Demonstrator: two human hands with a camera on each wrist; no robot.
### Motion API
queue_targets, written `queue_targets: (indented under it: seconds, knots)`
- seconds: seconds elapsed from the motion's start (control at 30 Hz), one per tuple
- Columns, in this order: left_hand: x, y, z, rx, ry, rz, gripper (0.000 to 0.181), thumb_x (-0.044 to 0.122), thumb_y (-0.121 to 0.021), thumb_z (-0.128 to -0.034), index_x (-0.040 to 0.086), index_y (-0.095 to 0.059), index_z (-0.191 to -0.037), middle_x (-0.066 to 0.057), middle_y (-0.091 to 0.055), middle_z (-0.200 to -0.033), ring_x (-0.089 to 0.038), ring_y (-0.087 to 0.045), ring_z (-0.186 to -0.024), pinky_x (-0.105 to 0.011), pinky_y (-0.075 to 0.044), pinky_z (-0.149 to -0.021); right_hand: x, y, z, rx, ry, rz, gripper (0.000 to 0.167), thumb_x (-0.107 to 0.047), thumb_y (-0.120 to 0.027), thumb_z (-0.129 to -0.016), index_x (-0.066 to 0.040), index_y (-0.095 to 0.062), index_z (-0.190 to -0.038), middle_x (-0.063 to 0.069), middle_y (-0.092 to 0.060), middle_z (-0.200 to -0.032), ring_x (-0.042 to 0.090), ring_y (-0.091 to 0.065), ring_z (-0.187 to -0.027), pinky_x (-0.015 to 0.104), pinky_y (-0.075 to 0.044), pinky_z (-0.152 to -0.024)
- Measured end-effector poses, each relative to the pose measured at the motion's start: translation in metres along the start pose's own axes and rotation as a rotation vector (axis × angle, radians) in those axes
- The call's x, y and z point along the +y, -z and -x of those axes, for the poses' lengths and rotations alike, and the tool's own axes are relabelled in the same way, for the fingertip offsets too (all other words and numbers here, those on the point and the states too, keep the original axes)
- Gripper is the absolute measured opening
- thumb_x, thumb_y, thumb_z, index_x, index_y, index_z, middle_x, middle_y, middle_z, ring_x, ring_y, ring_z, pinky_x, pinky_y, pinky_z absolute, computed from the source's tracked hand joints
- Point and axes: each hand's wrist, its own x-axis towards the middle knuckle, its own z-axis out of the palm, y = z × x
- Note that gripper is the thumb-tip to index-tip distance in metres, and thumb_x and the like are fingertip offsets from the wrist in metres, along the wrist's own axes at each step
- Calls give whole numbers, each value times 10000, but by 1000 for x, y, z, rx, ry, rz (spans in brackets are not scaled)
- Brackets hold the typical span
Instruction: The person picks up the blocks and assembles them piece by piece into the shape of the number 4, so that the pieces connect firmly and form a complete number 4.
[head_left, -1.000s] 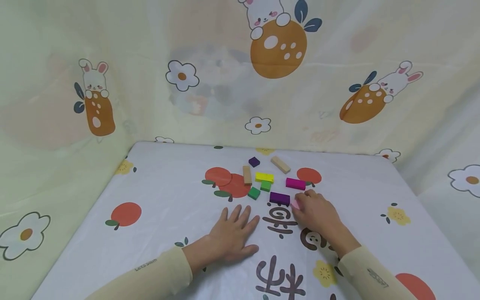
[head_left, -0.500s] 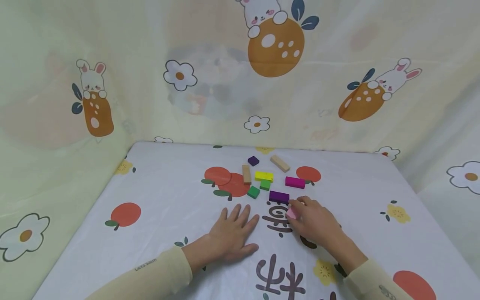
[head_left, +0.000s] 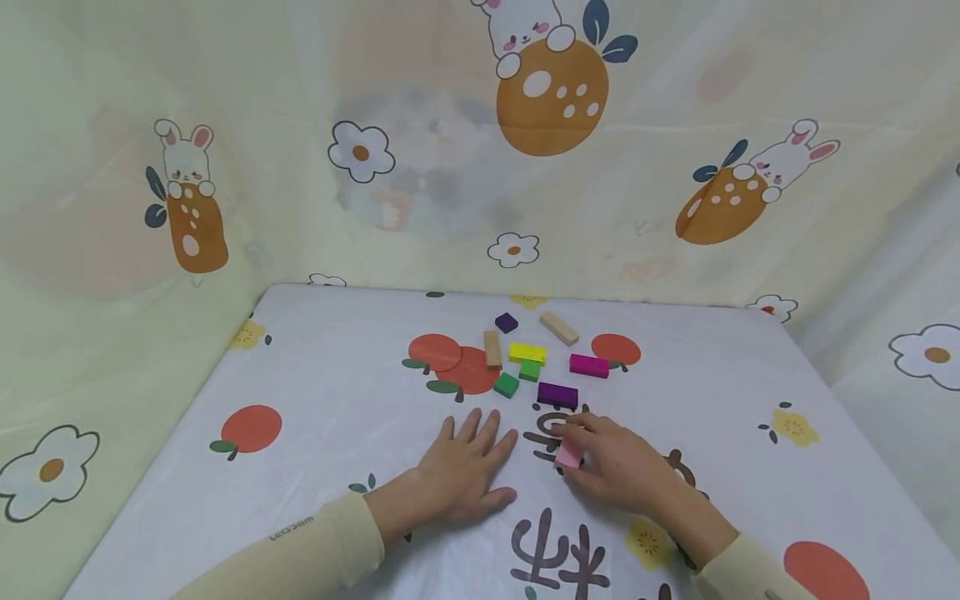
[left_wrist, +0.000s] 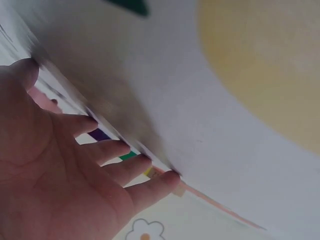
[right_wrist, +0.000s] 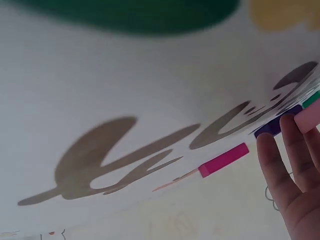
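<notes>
My left hand point(head_left: 463, 471) rests on the tablecloth with its fingers spread, holding nothing. My right hand point(head_left: 621, 465) pinches a pink block point(head_left: 569, 454) between thumb and fingers, a little in front of the long purple block point(head_left: 557, 395). Behind it lie a magenta block point(head_left: 588, 366), a yellow block point(head_left: 527, 353), a light green block point(head_left: 529, 371) touching the yellow one, and a darker green block point(head_left: 506, 385). In the right wrist view the pink block point(right_wrist: 308, 117) shows at the fingers of my right hand point(right_wrist: 295, 185).
Two plain wooden blocks, one upright in view point(head_left: 492, 350) and one slanted point(head_left: 558, 328), lie toward the back with a small dark purple block point(head_left: 506, 322). The white printed tablecloth point(head_left: 337, 358) meets a patterned curtain point(head_left: 435, 208) behind.
My right hand has drawn the pink block toward me and to the left, away from the purple block's right end. My left hand has stayed in place.
</notes>
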Motion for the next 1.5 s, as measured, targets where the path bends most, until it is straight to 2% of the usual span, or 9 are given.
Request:
queue_targets:
  seconds: [0.47,0.8,1.1,1.5]
  knots:
    - [0,3,3,16,-6,-3,806,726,-376,-992,292,-240,-1658,-71,-214,-1733,-345,-232,-1589,-598,-298,-1226,-17,-5,1,-74,108,-7,557,-332,-799,-865,-254,-644,-1395,39,-632,-1415,303,-614,-1298,565,-530,-1030]
    - [1,1,3,21,-11,13,801,721,-376,-994,290,-246,-1657,-73,-218,-1731,-346,-232,-1588,-601,-294,-1226,-22,-7,5,-70,188,36,537,-337,-806,-853,-238,-661,-1360,-6,-654,-1376,253,-622,-1280,515,-546,-1026]
    - [0,3,3,22,-8,11,805,723,-388,-989,295,-247,-1656,-71,-220,-1731,-350,-232,-1588,-606,-298,-1223,-22,-7,5,-61,216,60,547,-343,-802,-857,-222,-654,-1369,4,-658,-1372,264,-611,-1294,513,-532,-1047]
    - [0,1,1,29,-8,11,802,717,-376,-997,278,-254,-1656,-81,-219,-1730,-355,-230,-1587,-604,-294,-1224,-22,-7,7,-49,222,49,553,-325,-799,-855,-222,-651,-1377,8,-663,-1388,284,-597,-1328,551,-498,-1080]
